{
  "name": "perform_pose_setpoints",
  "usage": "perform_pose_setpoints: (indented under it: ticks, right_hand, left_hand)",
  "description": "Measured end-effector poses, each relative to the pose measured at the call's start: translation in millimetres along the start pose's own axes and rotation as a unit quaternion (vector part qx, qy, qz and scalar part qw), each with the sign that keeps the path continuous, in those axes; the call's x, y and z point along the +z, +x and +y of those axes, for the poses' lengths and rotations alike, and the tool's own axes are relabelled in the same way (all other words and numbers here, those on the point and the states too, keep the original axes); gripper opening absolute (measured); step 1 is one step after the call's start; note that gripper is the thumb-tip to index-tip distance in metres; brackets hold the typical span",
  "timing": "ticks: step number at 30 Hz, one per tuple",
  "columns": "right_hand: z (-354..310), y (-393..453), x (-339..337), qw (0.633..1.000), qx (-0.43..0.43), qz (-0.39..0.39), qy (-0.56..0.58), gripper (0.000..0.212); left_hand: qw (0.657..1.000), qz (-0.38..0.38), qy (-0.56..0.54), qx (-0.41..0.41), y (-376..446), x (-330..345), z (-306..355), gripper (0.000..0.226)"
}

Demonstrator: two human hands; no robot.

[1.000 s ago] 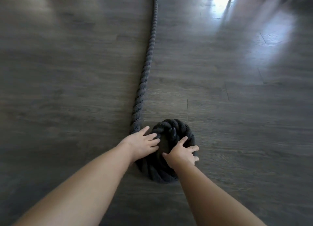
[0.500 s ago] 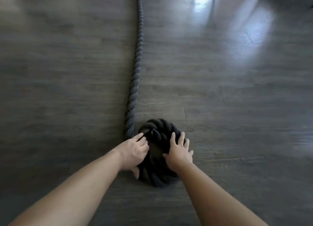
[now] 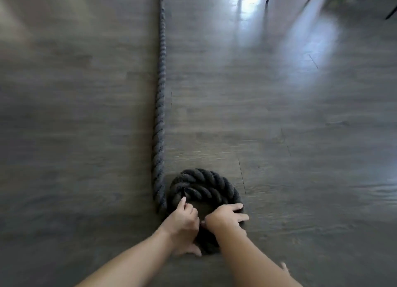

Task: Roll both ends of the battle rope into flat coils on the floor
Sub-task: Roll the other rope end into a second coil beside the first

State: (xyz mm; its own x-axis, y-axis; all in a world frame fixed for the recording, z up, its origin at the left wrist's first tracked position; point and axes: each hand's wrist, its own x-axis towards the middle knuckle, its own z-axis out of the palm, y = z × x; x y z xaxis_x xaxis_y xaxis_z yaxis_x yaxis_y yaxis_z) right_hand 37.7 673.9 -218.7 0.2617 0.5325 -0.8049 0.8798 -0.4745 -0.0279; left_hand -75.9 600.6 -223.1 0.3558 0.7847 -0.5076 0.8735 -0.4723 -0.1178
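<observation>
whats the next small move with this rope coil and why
Probably turn the coil a little further with both hands so it takes up more of the straight rope. The left hand and right hand both rest on the small, roughly flat coil, while a long straight run, lying against the coil's left side, stretches away across the floor.

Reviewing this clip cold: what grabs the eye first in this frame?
A small dark coil of thick rope sits low in the middle, with the left hand and right hand on its near side. The straight rope runs away up the grey floor.
</observation>
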Motion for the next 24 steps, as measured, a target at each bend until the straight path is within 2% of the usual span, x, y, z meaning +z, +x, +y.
perform_pose_setpoints:
  ticks: [1,3,5,7,10,18,21,24]
  right_hand:
    - [-2.4,0.3,1.6,1.000,0.002,0.004,-0.011,0.127]
    - [-3.3,0.0,2.8,0.999,-0.014,0.015,-0.035,0.126]
    - [0.1,0.1,1.4,0.998,-0.025,0.019,-0.060,0.132]
    - [0.4,0.5,-0.5,0.997,-0.028,0.012,-0.069,0.135]
    - [-0.6,3.2,-0.3,0.995,-0.043,0.009,-0.092,0.137]
    - [-6.7,11.3,-18.1,0.981,-0.112,0.028,-0.155,0.129]
    - [-13.5,17.7,-29.7,0.972,-0.145,0.031,-0.183,0.129]
    - [-24.3,27.1,-39.5,0.964,-0.176,0.039,-0.197,0.128]
  left_hand:
    - [0.998,0.022,0.026,0.047,0.8,4.8,-13.3,0.090]
    - [0.989,0.011,0.069,0.129,5.1,13.0,-44.5,0.084]
    - [0.984,-0.005,0.088,0.157,10.0,6.1,-73.9,0.098]
    - [0.985,-0.054,0.082,0.143,15.2,-0.9,-97.7,0.124]
    - [0.982,-0.093,0.073,0.145,22.7,-2.8,-113.3,0.142]
    - [0.992,-0.048,0.009,0.116,17.2,25.7,-121.3,0.128]
    - [0.997,-0.004,-0.006,0.072,12.7,36.7,-117.4,0.126]
    - [0.998,-0.049,-0.045,0.015,12.0,38.2,-107.5,0.122]
